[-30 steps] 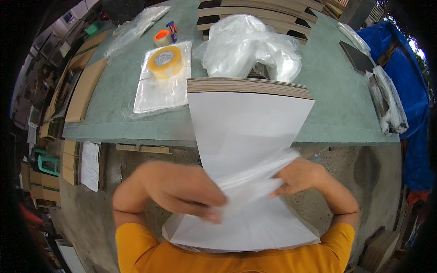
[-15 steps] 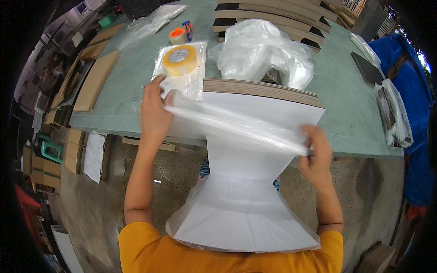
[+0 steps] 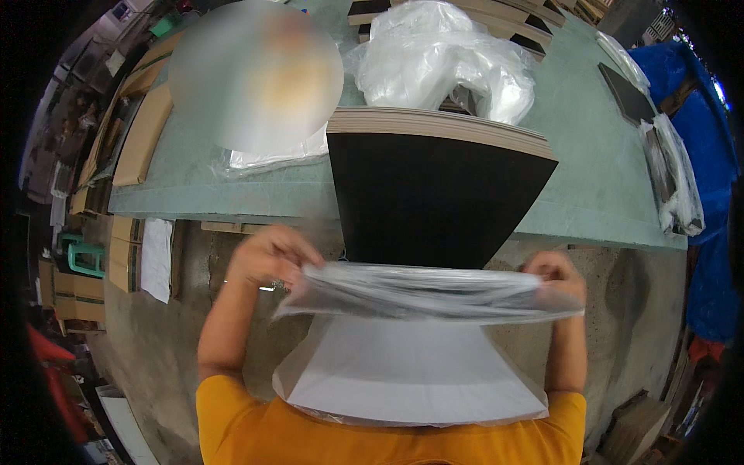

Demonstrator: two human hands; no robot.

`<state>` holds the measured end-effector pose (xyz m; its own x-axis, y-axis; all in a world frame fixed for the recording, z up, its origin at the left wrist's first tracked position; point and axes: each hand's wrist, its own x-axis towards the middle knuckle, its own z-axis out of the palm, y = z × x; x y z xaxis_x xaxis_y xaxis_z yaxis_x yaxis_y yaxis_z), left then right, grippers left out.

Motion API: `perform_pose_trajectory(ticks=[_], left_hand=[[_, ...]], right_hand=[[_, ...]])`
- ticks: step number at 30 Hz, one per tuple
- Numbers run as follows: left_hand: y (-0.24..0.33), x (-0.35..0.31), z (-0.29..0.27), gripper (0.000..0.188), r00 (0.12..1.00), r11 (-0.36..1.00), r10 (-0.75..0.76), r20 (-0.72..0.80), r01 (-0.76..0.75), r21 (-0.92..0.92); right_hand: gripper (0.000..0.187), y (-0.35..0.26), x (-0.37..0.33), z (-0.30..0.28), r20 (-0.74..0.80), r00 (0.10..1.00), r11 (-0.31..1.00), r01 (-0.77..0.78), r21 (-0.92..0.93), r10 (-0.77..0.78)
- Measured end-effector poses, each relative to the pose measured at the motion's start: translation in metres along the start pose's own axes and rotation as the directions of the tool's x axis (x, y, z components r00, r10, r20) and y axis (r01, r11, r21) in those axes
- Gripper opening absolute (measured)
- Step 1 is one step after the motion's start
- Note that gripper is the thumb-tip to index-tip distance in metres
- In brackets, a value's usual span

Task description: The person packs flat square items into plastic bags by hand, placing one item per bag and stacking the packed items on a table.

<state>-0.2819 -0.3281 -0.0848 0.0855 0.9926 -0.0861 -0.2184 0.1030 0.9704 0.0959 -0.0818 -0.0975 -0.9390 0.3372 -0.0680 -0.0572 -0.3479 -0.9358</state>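
A clear plastic bag (image 3: 422, 291) is stretched sideways in gathered folds between my hands. My left hand (image 3: 271, 256) pinches one end of it and my right hand (image 3: 558, 275) grips the other end. Below the folds, a white sheet (image 3: 418, 372) lies under clear film close to my body. Just beyond the folds, a black board face (image 3: 434, 194) slopes up to the table edge. It belongs to a stack of boards (image 3: 442, 124) with grey-brown edges. The folds hide where the black face meets the white sheet.
On the green table (image 3: 589, 178) a heap of clear plastic (image 3: 449, 58) lies behind the stack. A blurred patch hides the table's left part. Wrapped boards (image 3: 668, 182) lie at the right edge; cardboard (image 3: 147, 128) leans at the left. A blue tarp (image 3: 701, 170) hangs at right.
Both hands have come down toward my body, drawing the bag's gathered folds with them. The stack's face was white before and shows black now.
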Motion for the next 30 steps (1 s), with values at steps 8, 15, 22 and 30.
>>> perform_pose_trajectory(ticks=[8,15,22,30], left_hand=[[-0.2,-0.008,-0.012,0.024,0.743,0.782,-0.622,-0.246,0.575,-0.24],[-0.046,0.003,0.007,0.021,0.97,0.564,-0.109,-0.218,0.241,0.79],[-0.039,0.017,0.082,0.036,0.706,0.97,-0.174,0.686,0.003,0.243],[0.064,0.099,0.059,0.03,0.844,0.598,-0.103,0.527,-0.37,0.711]], right_hand=[[0.012,0.249,-0.002,-0.01,-0.816,0.531,0.764,-0.616,-0.189,0.226],[0.006,0.123,0.014,0.041,-0.747,0.519,0.685,-0.362,-0.632,-0.415],[0.037,0.077,0.02,0.104,0.642,0.754,0.962,0.049,-0.268,0.141],[0.045,0.189,0.027,0.072,0.354,0.81,0.718,-0.115,-0.686,0.468]])
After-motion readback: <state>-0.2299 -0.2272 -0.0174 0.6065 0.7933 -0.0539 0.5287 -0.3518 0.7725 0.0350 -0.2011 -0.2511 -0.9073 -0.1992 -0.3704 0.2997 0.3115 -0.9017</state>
